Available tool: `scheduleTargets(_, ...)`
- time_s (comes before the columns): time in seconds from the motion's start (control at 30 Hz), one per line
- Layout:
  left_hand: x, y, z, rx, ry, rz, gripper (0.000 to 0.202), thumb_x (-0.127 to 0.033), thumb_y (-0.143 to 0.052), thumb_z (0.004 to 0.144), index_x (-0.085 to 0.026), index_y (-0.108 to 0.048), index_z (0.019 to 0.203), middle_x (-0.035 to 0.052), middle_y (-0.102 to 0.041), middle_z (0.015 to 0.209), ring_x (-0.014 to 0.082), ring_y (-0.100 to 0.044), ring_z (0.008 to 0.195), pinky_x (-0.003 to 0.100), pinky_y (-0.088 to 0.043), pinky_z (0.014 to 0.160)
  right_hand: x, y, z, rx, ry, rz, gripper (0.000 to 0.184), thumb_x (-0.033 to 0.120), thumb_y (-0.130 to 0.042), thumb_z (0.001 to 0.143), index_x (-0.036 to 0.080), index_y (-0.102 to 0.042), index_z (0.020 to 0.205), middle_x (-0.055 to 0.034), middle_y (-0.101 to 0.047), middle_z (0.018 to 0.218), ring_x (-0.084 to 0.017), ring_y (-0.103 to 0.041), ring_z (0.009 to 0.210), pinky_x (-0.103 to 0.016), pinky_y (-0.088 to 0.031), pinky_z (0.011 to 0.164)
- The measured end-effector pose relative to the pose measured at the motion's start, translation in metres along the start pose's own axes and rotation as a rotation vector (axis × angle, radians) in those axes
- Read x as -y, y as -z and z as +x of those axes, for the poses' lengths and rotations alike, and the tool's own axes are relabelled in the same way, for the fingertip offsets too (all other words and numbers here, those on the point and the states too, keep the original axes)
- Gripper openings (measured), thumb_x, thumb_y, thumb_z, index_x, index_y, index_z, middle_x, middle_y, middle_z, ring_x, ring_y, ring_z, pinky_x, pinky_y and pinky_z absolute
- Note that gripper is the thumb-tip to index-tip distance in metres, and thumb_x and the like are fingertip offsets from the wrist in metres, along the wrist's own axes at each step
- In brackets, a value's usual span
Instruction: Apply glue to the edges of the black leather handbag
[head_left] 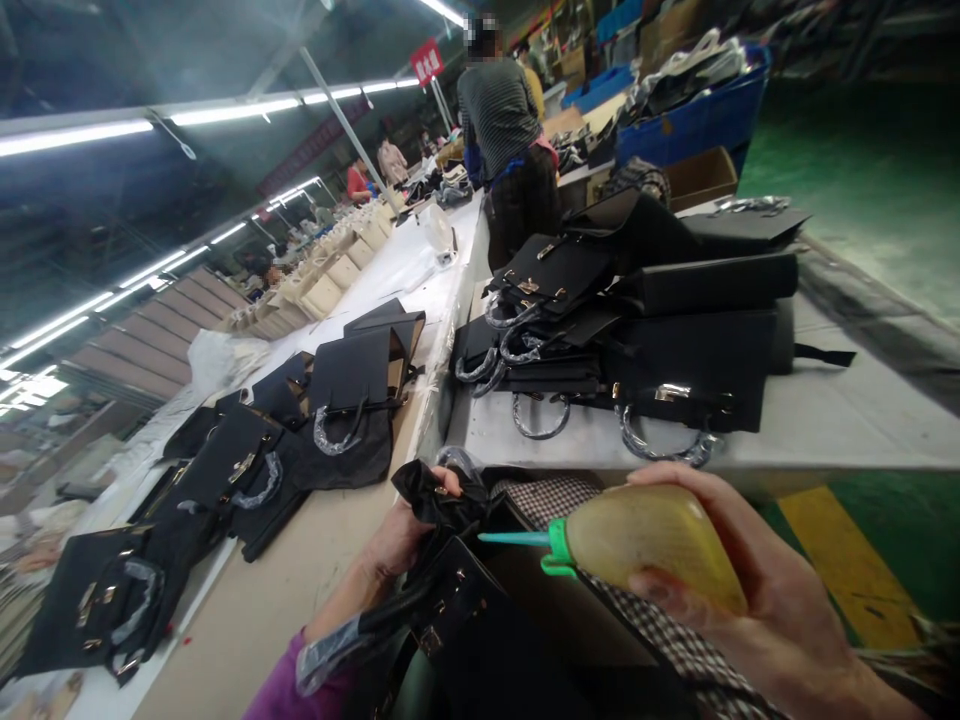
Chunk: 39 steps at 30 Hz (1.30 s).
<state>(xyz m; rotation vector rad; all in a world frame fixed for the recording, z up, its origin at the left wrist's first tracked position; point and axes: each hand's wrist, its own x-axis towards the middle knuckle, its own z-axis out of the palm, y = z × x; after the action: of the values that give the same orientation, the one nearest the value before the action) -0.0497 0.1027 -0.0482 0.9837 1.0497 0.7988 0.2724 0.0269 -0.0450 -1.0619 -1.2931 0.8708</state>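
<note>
In my right hand (757, 580) is a yellowish squeeze bottle (652, 545) with a green collar and a thin bluish nozzle pointing left. Below the nozzle lies a black handbag (487, 640) with gold-coloured metal fittings, close to my body. My left hand (409, 525) is closed around bunched black material (442, 500) at the bag's upper edge. A plastic-wrapped handle (330, 650) of the bag hangs over my left forearm. Checkered cloth (551, 497) shows behind and below the bottle. The bag's lower part is cut off by the frame.
Several black handbags (352, 375) lie on the left table (255, 600). More black bags (690, 350) are piled on the white table (885, 400) ahead. A person (499, 120) stands with their back to me. A blue bin (690, 125) stands farther back.
</note>
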Motion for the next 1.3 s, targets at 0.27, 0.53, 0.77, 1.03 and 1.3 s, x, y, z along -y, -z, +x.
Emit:
scheduleTargets(0.27, 0.000, -0.001, -0.001, 0.001, 0.021, -0.032, 0.035, -0.023, -0.090, 0.075, -0.020, -0.059, 0.092, 0.0026, -0.070, 0.087, 0.0142, -0.066, 0.074, 0.021, -0.049, 0.064, -0.006, -0.016, -0.011, 0.137, 0.156, 0.142, 0.063, 0.025, -0.082, 0.085, 0.042, -0.054, 0.138, -0.0044, -0.059, 0.120, -0.025, -0.067, 0.101, -0.025, -0.064, 0.078)
scheduleTargets(0.53, -0.002, -0.002, -0.005, -0.034, -0.004, -0.019, 0.039, -0.025, -0.093, 0.070, -0.018, -0.062, 0.092, 0.0018, -0.069, 0.086, 0.0127, -0.063, 0.074, 0.019, -0.048, 0.065, -0.023, -0.018, -0.023, 0.152, 0.227, 0.107, 0.073, 0.015, -0.083, 0.083, 0.039, -0.048, 0.143, -0.0071, -0.055, 0.124, -0.031, -0.060, 0.115, -0.039, -0.064, 0.089)
scheduleTargets(0.77, 0.000, 0.003, -0.007, -0.062, 0.010, 0.005, 0.034, -0.021, -0.088, 0.073, -0.019, -0.062, 0.094, 0.0005, -0.066, 0.084, 0.0109, -0.060, 0.068, 0.017, -0.045, 0.056, -0.010, -0.008, -0.026, -0.069, 0.055, 0.043, 0.053, 0.034, -0.085, 0.080, 0.040, -0.063, 0.128, -0.0051, -0.066, 0.116, -0.033, -0.066, 0.100, -0.040, -0.064, 0.083)
scheduleTargets(1.03, 0.001, 0.000, -0.005, -0.074, 0.032, -0.028, 0.043, -0.023, -0.093, 0.067, -0.019, -0.059, 0.094, 0.0038, -0.070, 0.090, 0.0154, -0.067, 0.072, 0.019, -0.049, 0.059, -0.018, 0.000, -0.023, -0.162, 0.006, 0.004, 0.047, 0.038, -0.084, 0.081, 0.038, -0.065, 0.123, -0.0037, -0.069, 0.114, -0.032, -0.068, 0.098, -0.038, -0.064, 0.082)
scheduleTargets(1.3, 0.000, -0.004, -0.003, -0.090, 0.019, -0.027, 0.041, -0.024, -0.093, 0.067, -0.018, -0.059, 0.090, 0.0002, -0.067, 0.080, 0.0121, -0.063, 0.067, 0.018, -0.047, 0.058, -0.022, -0.008, -0.021, -0.022, 0.224, -0.062, 0.056, 0.029, -0.083, 0.084, 0.033, -0.059, 0.133, -0.0082, -0.066, 0.116, -0.031, -0.063, 0.102, -0.040, -0.060, 0.087)
